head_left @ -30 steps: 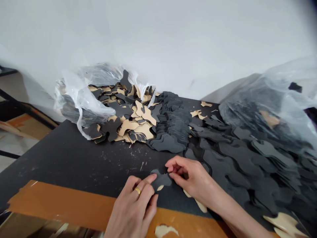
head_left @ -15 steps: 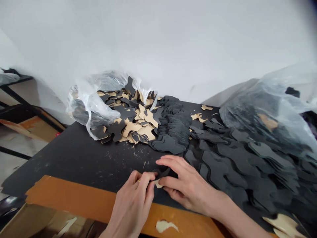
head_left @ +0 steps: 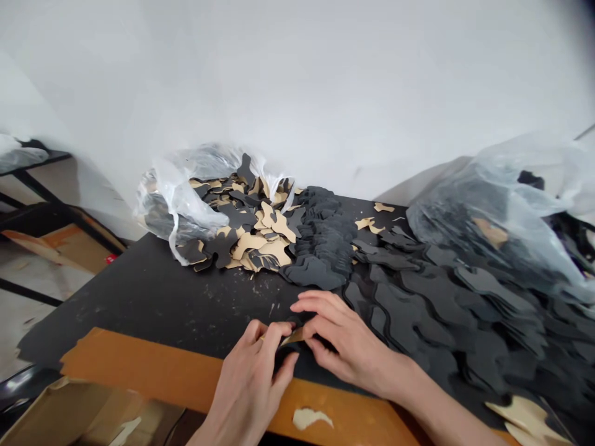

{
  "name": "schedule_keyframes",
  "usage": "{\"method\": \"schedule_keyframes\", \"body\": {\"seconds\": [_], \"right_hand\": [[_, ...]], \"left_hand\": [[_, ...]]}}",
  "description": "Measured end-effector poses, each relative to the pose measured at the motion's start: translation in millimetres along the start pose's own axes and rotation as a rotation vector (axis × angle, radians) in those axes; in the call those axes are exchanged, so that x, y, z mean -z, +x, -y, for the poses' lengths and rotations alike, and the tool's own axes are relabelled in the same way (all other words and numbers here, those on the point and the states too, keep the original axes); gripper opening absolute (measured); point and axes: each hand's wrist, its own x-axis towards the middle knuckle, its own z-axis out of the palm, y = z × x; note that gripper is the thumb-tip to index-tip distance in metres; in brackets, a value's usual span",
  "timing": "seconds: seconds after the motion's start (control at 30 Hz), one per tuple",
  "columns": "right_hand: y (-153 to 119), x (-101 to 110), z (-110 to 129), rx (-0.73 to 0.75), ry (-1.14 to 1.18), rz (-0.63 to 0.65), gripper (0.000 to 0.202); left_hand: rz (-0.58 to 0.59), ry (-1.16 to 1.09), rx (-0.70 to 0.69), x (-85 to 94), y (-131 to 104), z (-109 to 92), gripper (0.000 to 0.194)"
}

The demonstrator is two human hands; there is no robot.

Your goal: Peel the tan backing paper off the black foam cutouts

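Near the table's front edge, my left hand (head_left: 255, 368) is closed on a small black piece with tan backing, mostly hidden by the fingers. My right hand (head_left: 344, 341) pinches the tan backing (head_left: 292, 337) from the right, its index finger stretched out above. The backing spans the gap between both hands. Beyond them lies a heap of black and tan cut pieces (head_left: 267, 244), spilling from a clear plastic bag (head_left: 179, 198). Overlapping black pieces (head_left: 325, 241) form a column right of that heap. More black pieces (head_left: 432, 316) spread over the table's right side.
An orange-brown strip (head_left: 149, 365) runs along the front edge, with a tan scrap (head_left: 311, 419) on it. A cardboard box (head_left: 83, 412) is at the lower left. Another plastic bag (head_left: 493, 204) sits at the back right. A black shelf (head_left: 41, 158) stands at far left.
The tan backing between my hands now looks longer and slanted. My left thumb has moved away from the fingers, and my right fingers have bent around the backing. The view has shifted slightly.
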Motion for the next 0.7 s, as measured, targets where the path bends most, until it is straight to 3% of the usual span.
{"method": "schedule_keyframes", "body": {"seconds": [0.2,0.27,0.4,0.5,0.7], "right_hand": [[-1.3,48.5,10.6,-0.011,0.476,0.131,0.014],[-3.5,59.3,7.8,-0.067,0.534,0.168,0.012],[-6.8,52.7,-5.9,-0.161,0.266,0.125,0.015],[-7.4,37.1,-15.0,-0.118,0.068,0.180,0.029],[-7.5,26.7,-18.3,-0.036,-0.054,0.218,0.027]], "left_hand": [[0.057,-0.054,0.036,2.9,-0.8,-1.1,0.026],[0.050,-0.059,0.039,2.9,-1.1,-0.7,0.025],[0.027,-0.060,0.001,1.2,-1.4,3.7,0.030],[0.018,-0.059,-0.063,2.2,-0.6,6.6,0.032],[0.046,-0.063,-0.144,7.5,2.4,5.7,0.026]]}}
